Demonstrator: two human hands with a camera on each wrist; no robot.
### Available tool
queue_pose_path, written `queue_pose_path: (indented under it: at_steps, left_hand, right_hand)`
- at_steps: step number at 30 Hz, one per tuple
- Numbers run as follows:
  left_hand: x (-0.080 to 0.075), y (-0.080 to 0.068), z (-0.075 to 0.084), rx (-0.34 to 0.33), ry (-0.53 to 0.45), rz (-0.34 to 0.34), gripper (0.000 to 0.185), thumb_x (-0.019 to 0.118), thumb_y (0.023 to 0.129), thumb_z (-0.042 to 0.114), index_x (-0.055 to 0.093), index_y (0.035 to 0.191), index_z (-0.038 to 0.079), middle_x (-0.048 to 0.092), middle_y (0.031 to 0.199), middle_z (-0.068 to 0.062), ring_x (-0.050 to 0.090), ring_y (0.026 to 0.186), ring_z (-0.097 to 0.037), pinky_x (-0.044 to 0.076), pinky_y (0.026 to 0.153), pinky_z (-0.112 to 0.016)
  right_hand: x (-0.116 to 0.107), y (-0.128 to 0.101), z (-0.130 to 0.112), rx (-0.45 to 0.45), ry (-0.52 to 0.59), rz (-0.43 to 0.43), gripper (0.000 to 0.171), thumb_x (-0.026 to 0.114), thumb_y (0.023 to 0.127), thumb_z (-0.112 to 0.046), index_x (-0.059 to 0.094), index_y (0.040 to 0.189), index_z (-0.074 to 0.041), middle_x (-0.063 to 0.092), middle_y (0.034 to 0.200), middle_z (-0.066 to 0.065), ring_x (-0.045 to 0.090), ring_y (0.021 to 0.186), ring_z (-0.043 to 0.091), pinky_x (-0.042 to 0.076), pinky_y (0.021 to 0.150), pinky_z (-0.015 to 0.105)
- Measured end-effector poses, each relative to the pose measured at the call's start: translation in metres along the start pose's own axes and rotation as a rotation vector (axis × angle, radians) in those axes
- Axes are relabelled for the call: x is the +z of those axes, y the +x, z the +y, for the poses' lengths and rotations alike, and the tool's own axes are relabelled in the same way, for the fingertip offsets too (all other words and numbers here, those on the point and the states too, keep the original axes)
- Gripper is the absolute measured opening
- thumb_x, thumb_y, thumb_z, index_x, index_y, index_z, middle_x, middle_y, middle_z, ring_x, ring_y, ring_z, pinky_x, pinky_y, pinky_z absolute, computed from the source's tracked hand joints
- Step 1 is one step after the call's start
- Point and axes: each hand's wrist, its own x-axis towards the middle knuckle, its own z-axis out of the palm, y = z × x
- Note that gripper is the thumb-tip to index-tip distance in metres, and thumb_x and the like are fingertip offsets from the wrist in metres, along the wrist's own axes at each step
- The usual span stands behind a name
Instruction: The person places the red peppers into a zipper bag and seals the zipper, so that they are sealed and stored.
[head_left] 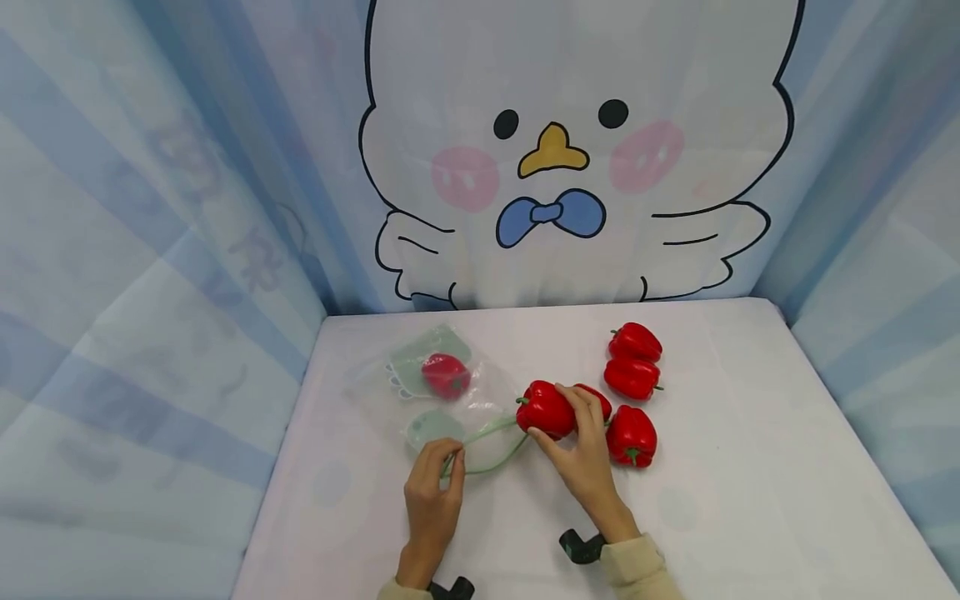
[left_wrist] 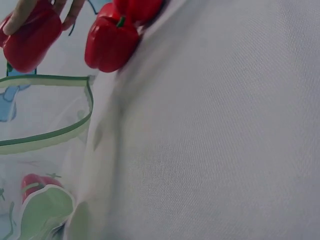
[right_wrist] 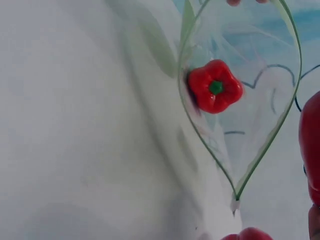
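Observation:
My left hand (head_left: 435,496) pinches the green rim of a clear zip bag (left_wrist: 50,132) between thumb and fingers. The bag's mouth gapes toward the right, its green edges spread apart. Inside it lies one red bell pepper (right_wrist: 215,87), stem end facing the opening in the right wrist view. With thumb and fingers, my right hand (head_left: 585,458) grips another red bell pepper (head_left: 545,410) right at the bag's mouth, stem pointing left. Partly hidden behind that hand is one more pepper (head_left: 598,402).
To the right stand a nearer pepper (head_left: 632,436), a middle one (head_left: 632,378) and a farther one (head_left: 635,342) on the white-covered table (head_left: 750,467). A printed curtain (head_left: 555,267) rises at the table's back edge, with more cloth on both sides.

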Motion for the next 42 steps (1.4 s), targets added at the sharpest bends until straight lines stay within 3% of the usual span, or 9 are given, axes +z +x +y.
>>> queue_pose_path:
  at_steps: [4, 7, 14, 19, 35, 42]
  left_hand:
    - [-0.001, 0.000, 0.001, 0.004, 0.001, 0.000, 0.022, 0.075, 0.084, -0.011, 0.072, 0.101, 0.003, 0.073, 0.097, -0.008, 0.071, 0.086, -0.021, 0.057, 0.080, -0.021]
    - [-0.002, -0.001, 0.001, 0.000, 0.006, -0.003, 0.023, 0.075, 0.083, -0.011, 0.072, 0.101, 0.003, 0.073, 0.097, -0.008, 0.071, 0.086, -0.021, 0.057, 0.080, -0.021]
    - [-0.003, 0.000, 0.003, -0.014, 0.014, -0.003, 0.026, 0.076, 0.081, -0.013, 0.072, 0.101, 0.004, 0.073, 0.098, -0.008, 0.071, 0.087, -0.020, 0.056, 0.080, -0.020]
    - [-0.003, 0.000, 0.003, -0.024, 0.019, -0.002, 0.029, 0.078, 0.080, -0.014, 0.072, 0.102, 0.004, 0.073, 0.098, -0.007, 0.071, 0.087, -0.019, 0.056, 0.079, -0.020]
    - [-0.002, 0.002, 0.006, -0.047, 0.024, -0.010, 0.030, 0.077, 0.081, -0.013, 0.072, 0.104, 0.006, 0.073, 0.100, -0.005, 0.070, 0.087, -0.016, 0.055, 0.078, -0.018]
    - [-0.002, 0.002, 0.007, -0.046, 0.017, -0.010, 0.028, 0.077, 0.083, -0.011, 0.072, 0.104, 0.006, 0.073, 0.099, -0.006, 0.069, 0.085, -0.016, 0.054, 0.077, -0.017]
  right_hand:
    - [0.002, -0.011, 0.004, -0.027, 0.014, 0.039, 0.081, 0.093, 0.078, -0.013, 0.053, 0.148, -0.018, 0.050, 0.144, 0.008, 0.041, 0.139, 0.012, 0.043, 0.109, 0.013]
    - [0.004, -0.019, 0.006, -0.063, 0.029, 0.067, 0.081, 0.093, 0.076, -0.009, 0.055, 0.146, -0.015, 0.052, 0.141, 0.011, 0.042, 0.136, 0.009, 0.037, 0.108, 0.005]
    - [0.013, -0.037, 0.004, -0.111, 0.064, 0.115, 0.079, 0.093, 0.074, -0.005, 0.057, 0.144, -0.007, 0.054, 0.136, 0.014, 0.044, 0.131, 0.003, 0.037, 0.110, 0.005]
    - [0.021, -0.046, 0.000, -0.099, 0.101, 0.116, 0.080, 0.093, 0.073, -0.004, 0.057, 0.144, -0.009, 0.053, 0.136, 0.013, 0.045, 0.129, 0.003, 0.039, 0.108, 0.005]
    - [0.038, -0.055, 0.004, 0.026, 0.169, 0.024, 0.072, 0.091, 0.080, -0.015, 0.057, 0.143, -0.013, 0.056, 0.141, 0.003, 0.052, 0.125, 0.008, 0.044, 0.102, 0.008]
    - [0.046, -0.054, 0.005, 0.039, 0.161, -0.018, 0.072, 0.091, 0.081, -0.019, 0.057, 0.144, -0.008, 0.058, 0.143, 0.004, 0.057, 0.123, 0.015, 0.048, 0.101, 0.013]
